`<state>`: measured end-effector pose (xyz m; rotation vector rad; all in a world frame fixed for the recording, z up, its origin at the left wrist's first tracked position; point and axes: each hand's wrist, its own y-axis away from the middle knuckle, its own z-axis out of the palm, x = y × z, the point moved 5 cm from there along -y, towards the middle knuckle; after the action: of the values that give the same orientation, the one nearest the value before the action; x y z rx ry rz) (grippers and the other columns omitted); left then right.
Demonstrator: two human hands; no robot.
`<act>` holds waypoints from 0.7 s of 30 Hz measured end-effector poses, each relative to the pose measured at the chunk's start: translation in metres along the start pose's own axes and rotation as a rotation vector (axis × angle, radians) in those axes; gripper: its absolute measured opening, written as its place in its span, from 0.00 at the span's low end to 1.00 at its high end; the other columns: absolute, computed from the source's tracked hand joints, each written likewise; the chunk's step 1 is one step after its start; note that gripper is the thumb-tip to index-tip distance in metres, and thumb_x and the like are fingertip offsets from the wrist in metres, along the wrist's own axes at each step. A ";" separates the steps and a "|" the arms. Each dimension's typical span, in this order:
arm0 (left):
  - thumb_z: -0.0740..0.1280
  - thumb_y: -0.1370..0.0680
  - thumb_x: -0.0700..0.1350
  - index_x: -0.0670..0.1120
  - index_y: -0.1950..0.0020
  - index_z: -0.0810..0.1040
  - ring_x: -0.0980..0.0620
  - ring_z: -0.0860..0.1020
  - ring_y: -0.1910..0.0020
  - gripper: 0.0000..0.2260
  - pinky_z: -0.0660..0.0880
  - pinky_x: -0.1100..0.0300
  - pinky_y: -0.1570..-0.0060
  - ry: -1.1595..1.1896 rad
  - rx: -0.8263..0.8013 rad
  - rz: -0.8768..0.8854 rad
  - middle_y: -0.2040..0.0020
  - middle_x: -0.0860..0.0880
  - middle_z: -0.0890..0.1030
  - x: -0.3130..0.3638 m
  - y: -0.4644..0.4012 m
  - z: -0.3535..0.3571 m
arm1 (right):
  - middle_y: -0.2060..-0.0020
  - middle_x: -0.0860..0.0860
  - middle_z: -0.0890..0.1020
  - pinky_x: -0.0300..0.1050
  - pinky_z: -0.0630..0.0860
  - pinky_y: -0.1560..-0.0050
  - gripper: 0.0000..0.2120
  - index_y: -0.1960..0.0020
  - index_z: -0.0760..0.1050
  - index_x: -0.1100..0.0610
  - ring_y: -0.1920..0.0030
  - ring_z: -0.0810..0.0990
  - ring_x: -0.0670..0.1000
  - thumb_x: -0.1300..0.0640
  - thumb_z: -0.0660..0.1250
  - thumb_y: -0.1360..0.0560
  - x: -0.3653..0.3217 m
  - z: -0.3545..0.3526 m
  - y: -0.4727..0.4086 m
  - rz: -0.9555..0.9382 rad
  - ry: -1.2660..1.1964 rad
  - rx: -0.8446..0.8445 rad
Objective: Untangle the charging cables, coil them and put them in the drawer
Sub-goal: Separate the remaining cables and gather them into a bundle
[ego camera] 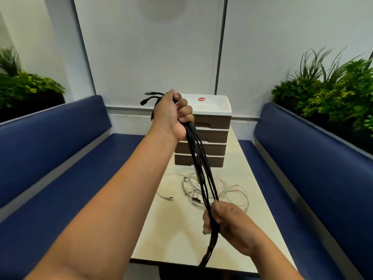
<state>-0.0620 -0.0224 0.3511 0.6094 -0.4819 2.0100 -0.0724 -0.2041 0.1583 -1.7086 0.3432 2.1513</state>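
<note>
— What fills the room around the person?

— Two blue benches [314, 170] run along the left and right, with green plants [331, 87] behind their backs. Between them a pale narrow table [238, 249] stretches toward the far wall.

— And on the table?

— At the far end stands a drawer unit [210, 136], brown fronts stacked under a white top with a red sticker; all drawers look closed. Just in front of it white cables [228, 190] lie in a loose tangle on the tabletop.

— How are the arms placed?

— The left arm reaches long and high from the near left, and the left hand [171, 116] is clenched around the upper end of the black cables [198, 158], raised in front of the drawer unit and partly hiding it. Several plug ends stick out to the left of that fist.

— And the other one?

— The right hand [224, 223], lower and nearer, over the table, grips the same bundle with curled fingers. The strands run taut between the two fists, crossing over the white tangle, and their tails hang down past the table's near edge.
</note>
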 end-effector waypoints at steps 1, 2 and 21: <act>0.54 0.18 0.48 0.49 0.67 0.65 0.58 0.55 0.82 0.17 0.52 0.66 0.84 0.007 0.008 0.019 0.77 0.54 0.60 0.005 -0.001 -0.001 | 0.62 0.59 0.79 0.49 0.73 0.52 0.24 0.68 0.70 0.56 0.60 0.79 0.57 0.37 0.72 0.31 0.014 -0.005 0.003 0.042 0.051 0.004; 0.54 0.18 0.48 0.49 0.67 0.65 0.58 0.55 0.82 0.17 0.52 0.66 0.84 0.022 0.010 0.039 0.77 0.54 0.60 0.011 -0.003 0.000 | 0.61 0.59 0.81 0.48 0.73 0.50 0.24 0.68 0.73 0.57 0.58 0.80 0.56 0.37 0.73 0.31 0.027 -0.009 0.007 0.101 0.136 0.008; 0.54 0.19 0.44 0.48 0.67 0.66 0.57 0.56 0.82 0.16 0.53 0.66 0.84 0.039 -0.067 0.017 0.77 0.54 0.61 0.016 -0.002 0.037 | 0.47 0.52 0.83 0.42 0.79 0.45 0.19 0.40 0.75 0.56 0.47 0.83 0.50 0.51 0.73 0.28 -0.082 0.007 -0.025 -0.226 0.353 0.213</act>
<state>-0.0583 -0.0316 0.3905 0.5256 -0.5311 2.0099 -0.0521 -0.1899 0.2404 -1.8965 0.4316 1.5935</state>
